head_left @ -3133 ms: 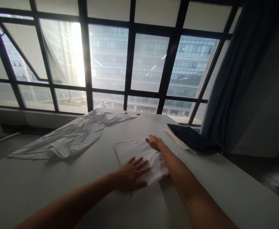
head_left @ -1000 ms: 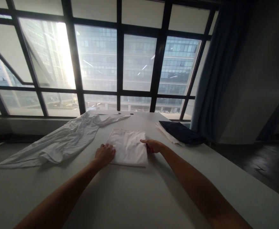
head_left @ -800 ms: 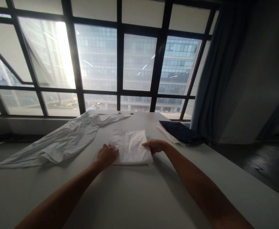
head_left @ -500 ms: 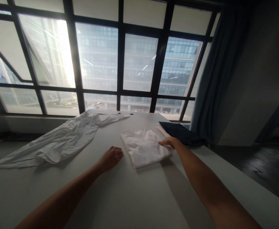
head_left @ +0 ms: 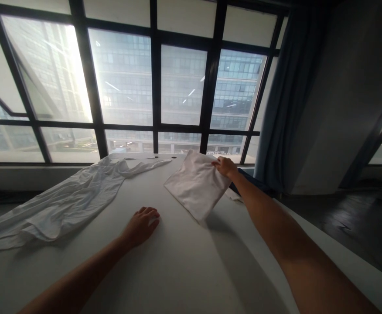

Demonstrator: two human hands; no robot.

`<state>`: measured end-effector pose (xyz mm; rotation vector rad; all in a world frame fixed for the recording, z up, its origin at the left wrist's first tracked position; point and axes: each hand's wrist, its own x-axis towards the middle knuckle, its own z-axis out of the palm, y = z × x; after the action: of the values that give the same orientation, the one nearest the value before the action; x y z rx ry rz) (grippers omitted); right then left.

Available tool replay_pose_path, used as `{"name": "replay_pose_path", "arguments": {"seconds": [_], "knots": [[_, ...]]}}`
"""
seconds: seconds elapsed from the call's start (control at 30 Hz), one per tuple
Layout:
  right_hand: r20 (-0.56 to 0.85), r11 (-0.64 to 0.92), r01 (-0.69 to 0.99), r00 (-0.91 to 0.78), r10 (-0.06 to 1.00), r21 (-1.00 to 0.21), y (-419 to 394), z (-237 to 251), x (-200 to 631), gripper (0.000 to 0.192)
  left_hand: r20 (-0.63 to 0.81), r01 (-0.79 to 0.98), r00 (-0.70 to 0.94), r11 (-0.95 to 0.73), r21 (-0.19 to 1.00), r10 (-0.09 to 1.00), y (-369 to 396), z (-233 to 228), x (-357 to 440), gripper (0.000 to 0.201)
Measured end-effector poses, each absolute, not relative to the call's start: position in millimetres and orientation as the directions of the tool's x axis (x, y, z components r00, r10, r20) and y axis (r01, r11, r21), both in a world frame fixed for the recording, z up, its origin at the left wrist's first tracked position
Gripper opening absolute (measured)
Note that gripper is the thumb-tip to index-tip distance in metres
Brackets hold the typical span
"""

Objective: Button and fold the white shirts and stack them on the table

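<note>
A folded white garment (head_left: 194,183) is tilted up over the table, its near corner hanging low at or just above the surface. My right hand (head_left: 224,167) pinches its upper right edge, with the thumb on the near face. My left hand (head_left: 142,224) rests on the white tabletop (head_left: 165,270), left of the garment and apart from it. Its fingers are loosely bent, with nothing visible in them.
A crumpled white garment (head_left: 69,198) is spread along the table's left side. Behind my right forearm lie a dark blue folded cloth (head_left: 251,181) and a pale folded piece (head_left: 233,195). Windows and a blue curtain (head_left: 272,117) stand beyond the table.
My right hand has lifted the folded white garment from the table, tilting it and carrying it slightly away from me. My left hand has shifted a little, its fingers looser. The view has turned slightly right.
</note>
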<state>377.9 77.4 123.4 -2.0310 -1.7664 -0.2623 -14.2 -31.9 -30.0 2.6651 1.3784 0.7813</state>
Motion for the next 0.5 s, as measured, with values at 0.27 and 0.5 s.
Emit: {"name": "replay_pose_path", "arguments": {"seconds": [0.27, 0.5], "knots": [[0.388, -0.369, 0.910, 0.414, 0.824, -0.187, 90.1, 164.1, 520.8, 0.054, 0.408, 0.765, 0.456, -0.583, 0.275, 0.791, -30.8, -30.6, -12.3, 0.017], [0.226, -0.514, 0.847, 0.532, 0.816, -0.135, 88.3, 44.0, 555.0, 0.061, 0.381, 0.779, 0.456, -0.568, 0.267, 0.804, -31.5, -28.8, -10.9, 0.020]]}}
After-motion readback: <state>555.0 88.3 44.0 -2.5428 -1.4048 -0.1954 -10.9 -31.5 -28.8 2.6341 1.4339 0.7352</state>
